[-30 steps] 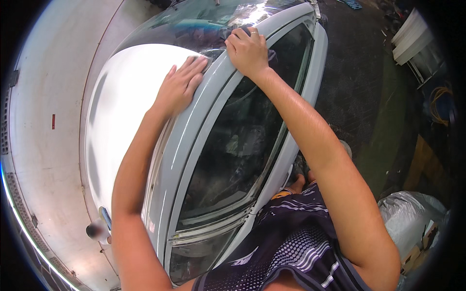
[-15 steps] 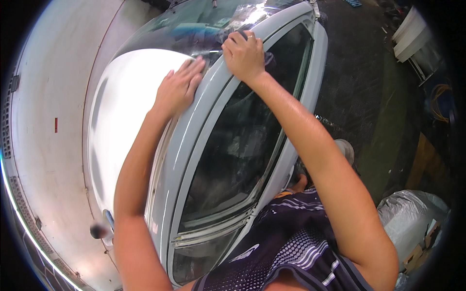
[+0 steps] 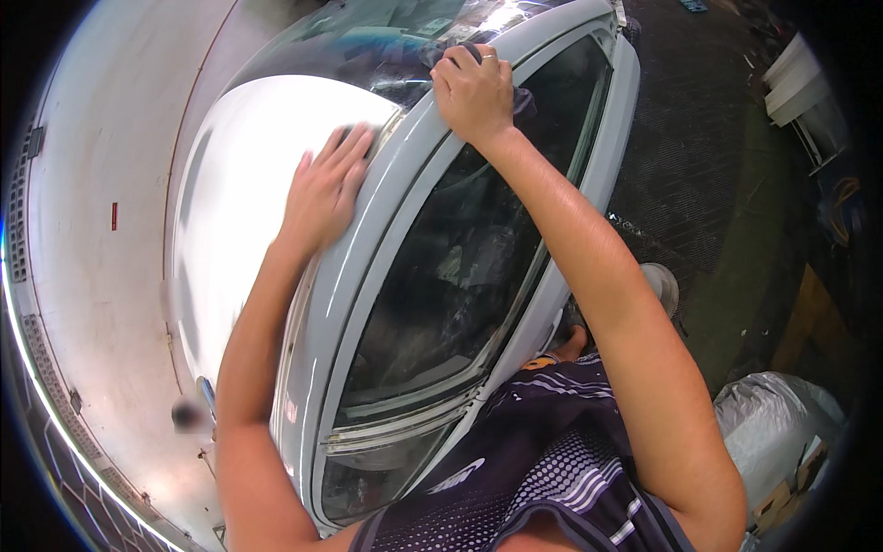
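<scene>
A car's white roof (image 3: 248, 175) lies under my left hand (image 3: 326, 189). Its fingers are stretched out and lie flat near the grey side rail (image 3: 368, 207). A dark flat piece (image 3: 347, 135) shows between those fingers, pressed to the roof; its kind is hard to make out. Farther forward, my right hand (image 3: 476, 97), with a ring on one finger, curls over the front pillar at the windshield's edge. It closes round a dark bunched thing (image 3: 472, 52), perhaps cloth. A dark purplish patch (image 3: 523, 103) beside that hand may be part of it or a reflection.
The windshield (image 3: 368, 51) is ahead, and the dark side window (image 3: 441, 285) lies below my right arm. A pale wall (image 3: 101, 221) runs along the left. Silvery plastic sheeting (image 3: 773, 414) is at the lower right, a pale ribbed stack (image 3: 800, 78) at the upper right.
My left hand has slid back along the roof, away from the windshield corner, and the dark piece now shows against white. The right hand keeps its place on the pillar; the view has shifted slightly.
</scene>
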{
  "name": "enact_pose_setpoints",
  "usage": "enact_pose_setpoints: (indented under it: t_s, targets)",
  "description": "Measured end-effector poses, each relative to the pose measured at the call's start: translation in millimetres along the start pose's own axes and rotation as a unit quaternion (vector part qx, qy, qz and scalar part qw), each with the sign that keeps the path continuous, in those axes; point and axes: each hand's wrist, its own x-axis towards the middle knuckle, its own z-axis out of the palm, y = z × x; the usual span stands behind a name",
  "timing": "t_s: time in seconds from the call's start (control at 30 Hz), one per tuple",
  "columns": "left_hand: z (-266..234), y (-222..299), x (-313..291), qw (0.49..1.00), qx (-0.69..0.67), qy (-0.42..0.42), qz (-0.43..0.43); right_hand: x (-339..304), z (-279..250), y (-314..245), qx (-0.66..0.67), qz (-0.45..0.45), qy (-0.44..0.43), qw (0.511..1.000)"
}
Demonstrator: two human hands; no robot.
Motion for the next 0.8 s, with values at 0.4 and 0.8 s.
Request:
enact_pose_setpoints:
  t_s: [0.4,0.8]
  targets:
    - [-19,-19,-214,0.997,0.017,-0.023,-0.067,0,0,4,-0.016,0.002,-0.034,0.999]
    - [-38,-33,-218,0.863,-0.333,0.154,-0.347,3,-1,4,-0.031,-0.005,-0.067,0.997]
